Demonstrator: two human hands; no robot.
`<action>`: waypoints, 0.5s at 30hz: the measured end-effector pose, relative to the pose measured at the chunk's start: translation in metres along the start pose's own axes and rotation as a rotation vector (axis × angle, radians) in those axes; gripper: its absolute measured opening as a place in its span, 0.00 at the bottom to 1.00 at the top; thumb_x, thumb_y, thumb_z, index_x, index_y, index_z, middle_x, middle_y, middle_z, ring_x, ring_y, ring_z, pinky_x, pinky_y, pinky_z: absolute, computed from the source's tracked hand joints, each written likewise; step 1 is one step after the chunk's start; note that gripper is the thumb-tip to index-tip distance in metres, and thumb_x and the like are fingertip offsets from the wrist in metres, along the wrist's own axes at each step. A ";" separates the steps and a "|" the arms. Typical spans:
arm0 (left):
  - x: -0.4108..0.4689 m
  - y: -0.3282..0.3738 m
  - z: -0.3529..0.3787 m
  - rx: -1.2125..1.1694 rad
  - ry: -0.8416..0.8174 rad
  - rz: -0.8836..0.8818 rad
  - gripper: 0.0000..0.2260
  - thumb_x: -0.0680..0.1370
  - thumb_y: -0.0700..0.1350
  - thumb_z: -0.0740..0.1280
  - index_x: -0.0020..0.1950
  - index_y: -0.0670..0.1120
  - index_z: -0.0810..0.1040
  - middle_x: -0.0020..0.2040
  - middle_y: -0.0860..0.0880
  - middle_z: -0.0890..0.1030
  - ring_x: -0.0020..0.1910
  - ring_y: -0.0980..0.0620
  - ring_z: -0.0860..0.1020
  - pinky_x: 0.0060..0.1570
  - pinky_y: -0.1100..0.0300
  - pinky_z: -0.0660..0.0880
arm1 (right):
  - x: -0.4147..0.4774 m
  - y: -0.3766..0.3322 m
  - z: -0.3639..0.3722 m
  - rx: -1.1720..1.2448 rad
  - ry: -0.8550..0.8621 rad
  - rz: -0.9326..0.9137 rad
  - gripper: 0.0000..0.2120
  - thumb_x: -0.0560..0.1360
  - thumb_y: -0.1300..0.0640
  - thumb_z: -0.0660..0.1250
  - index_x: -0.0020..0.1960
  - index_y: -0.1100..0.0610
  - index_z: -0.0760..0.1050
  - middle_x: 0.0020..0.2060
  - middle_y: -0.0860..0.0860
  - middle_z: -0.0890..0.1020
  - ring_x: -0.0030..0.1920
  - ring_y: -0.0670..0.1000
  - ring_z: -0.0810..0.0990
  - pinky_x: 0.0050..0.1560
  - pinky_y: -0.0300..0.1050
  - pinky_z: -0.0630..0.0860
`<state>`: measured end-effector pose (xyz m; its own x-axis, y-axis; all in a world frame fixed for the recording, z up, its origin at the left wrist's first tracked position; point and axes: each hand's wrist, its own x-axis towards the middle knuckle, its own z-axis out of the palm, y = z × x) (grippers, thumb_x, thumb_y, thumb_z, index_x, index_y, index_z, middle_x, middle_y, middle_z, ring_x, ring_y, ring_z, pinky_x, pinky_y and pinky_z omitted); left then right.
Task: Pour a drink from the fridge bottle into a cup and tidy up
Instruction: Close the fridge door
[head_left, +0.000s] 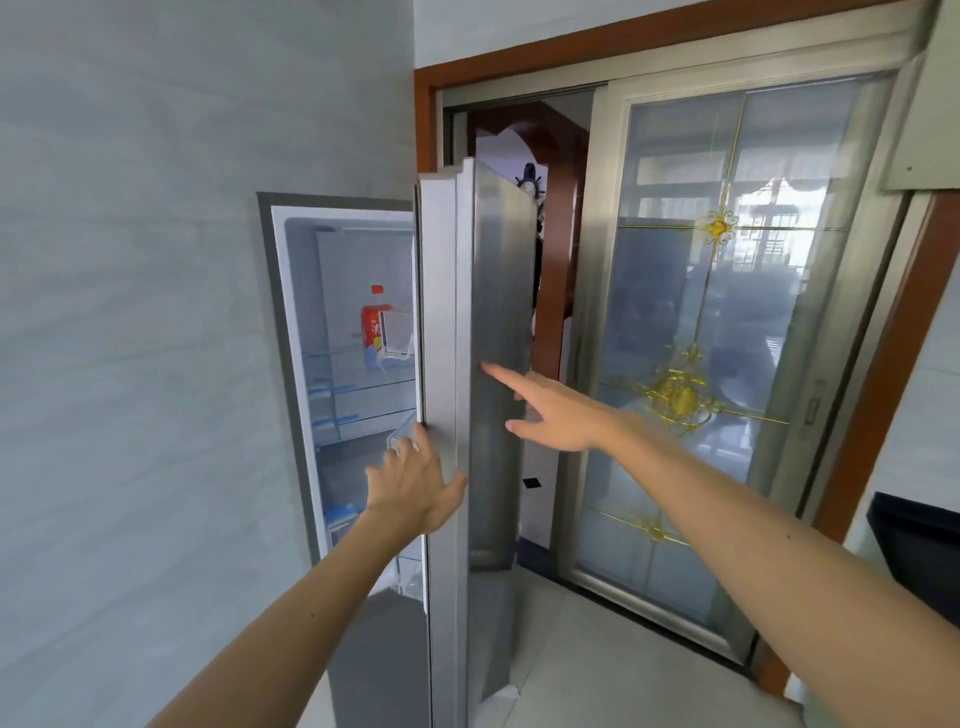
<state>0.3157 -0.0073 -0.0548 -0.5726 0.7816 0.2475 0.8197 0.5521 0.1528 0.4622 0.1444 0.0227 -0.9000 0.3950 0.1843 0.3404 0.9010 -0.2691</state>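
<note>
The silver fridge door (485, 291) stands partly open, its edge facing me. Inside the white compartment (337, 291), a bottle (375, 322) with a red cap and red label stands upright on the top glass shelf, partly hidden behind the door. My left hand (415, 486) is spread against the door's inner edge, fingers apart, holding nothing. My right hand (556, 410) reaches to the door's outer face with the index finger stretched out and touching it, empty. No cup is in view.
A pale wall (130, 338) runs along the left of the fridge. Behind the door is a sliding glass door (737, 338) with gold ornaments in a brown wooden frame. A dark counter edge (924, 551) shows at the right. Light floor tiles lie below.
</note>
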 end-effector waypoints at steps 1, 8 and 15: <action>0.002 -0.008 0.001 -0.002 0.000 -0.012 0.37 0.80 0.63 0.53 0.79 0.41 0.50 0.76 0.39 0.64 0.72 0.37 0.68 0.66 0.40 0.69 | 0.007 -0.006 0.001 0.000 0.022 -0.019 0.36 0.81 0.47 0.62 0.73 0.27 0.40 0.69 0.55 0.67 0.67 0.55 0.71 0.66 0.58 0.71; 0.022 -0.057 0.001 0.014 0.017 -0.084 0.34 0.80 0.64 0.54 0.78 0.44 0.52 0.75 0.42 0.66 0.71 0.38 0.70 0.68 0.41 0.70 | 0.063 -0.047 0.008 -0.025 0.181 -0.163 0.36 0.81 0.49 0.63 0.78 0.38 0.43 0.67 0.55 0.67 0.64 0.55 0.71 0.63 0.57 0.73; 0.054 -0.098 0.001 0.023 0.037 -0.153 0.31 0.79 0.62 0.55 0.76 0.45 0.55 0.71 0.43 0.70 0.67 0.40 0.73 0.64 0.43 0.71 | 0.147 -0.074 0.018 -0.095 0.507 -0.294 0.37 0.77 0.49 0.67 0.78 0.56 0.51 0.70 0.57 0.61 0.69 0.58 0.65 0.66 0.56 0.71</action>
<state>0.2051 -0.0190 -0.0576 -0.6895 0.6766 0.2584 0.7219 0.6708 0.1699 0.3001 0.1326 0.0521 -0.7257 0.1419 0.6732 0.1405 0.9884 -0.0569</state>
